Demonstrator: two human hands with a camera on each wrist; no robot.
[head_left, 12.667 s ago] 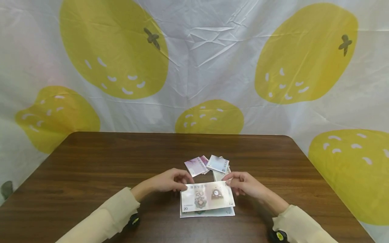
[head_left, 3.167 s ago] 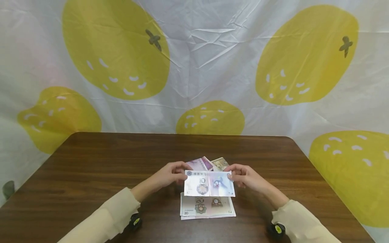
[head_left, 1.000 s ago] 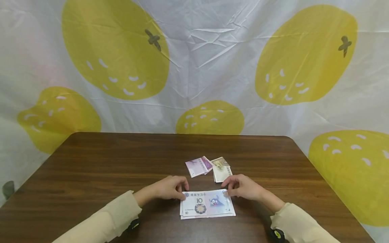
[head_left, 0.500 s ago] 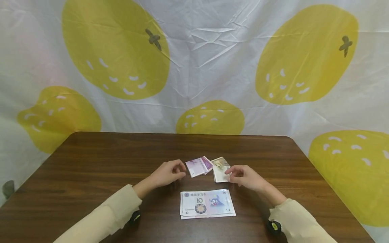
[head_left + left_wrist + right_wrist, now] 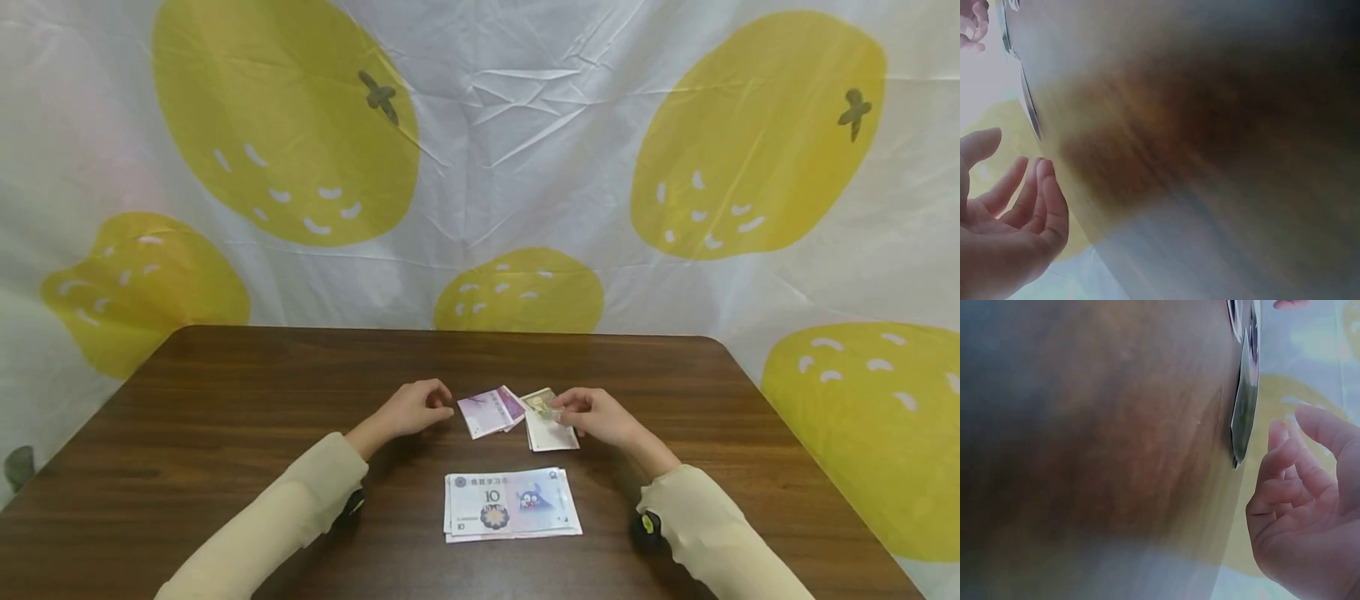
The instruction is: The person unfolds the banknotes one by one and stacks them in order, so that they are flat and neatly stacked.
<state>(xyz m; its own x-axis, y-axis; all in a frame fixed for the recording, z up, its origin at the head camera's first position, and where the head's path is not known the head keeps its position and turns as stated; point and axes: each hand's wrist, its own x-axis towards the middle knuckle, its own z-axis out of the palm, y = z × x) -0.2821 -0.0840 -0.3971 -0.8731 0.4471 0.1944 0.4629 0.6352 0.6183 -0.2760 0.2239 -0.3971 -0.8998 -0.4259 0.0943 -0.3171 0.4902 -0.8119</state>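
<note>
Toward the front of the table lies a flat stack of banknotes (image 5: pixel 487 504), the top one marked 10 with a blue cartoon figure. Farther back are purple folded banknotes (image 5: pixel 487 412) and, to their right, pale folded banknotes (image 5: pixel 551 433) with a greenish-brown end. My left hand (image 5: pixel 412 408) hovers left of the purple ones, its fingers loosely bent with nothing in them. My right hand (image 5: pixel 596 414) overlaps the right edge of the pale ones in the head view. In the right wrist view, a gap shows between that hand's fingers (image 5: pixel 1279 450) and the folded notes (image 5: pixel 1246 419).
The brown wooden table (image 5: pixel 300 367) has its far edge close to a white curtain (image 5: pixel 517 167) printed with yellow fruit. Each cream sleeve (image 5: pixel 697 517) has a dark wrist device below it.
Over the 20 note, the 10 note has been laid down and released; it previously lay folded at the back. Both hands have since moved away toward the folded notes.
</note>
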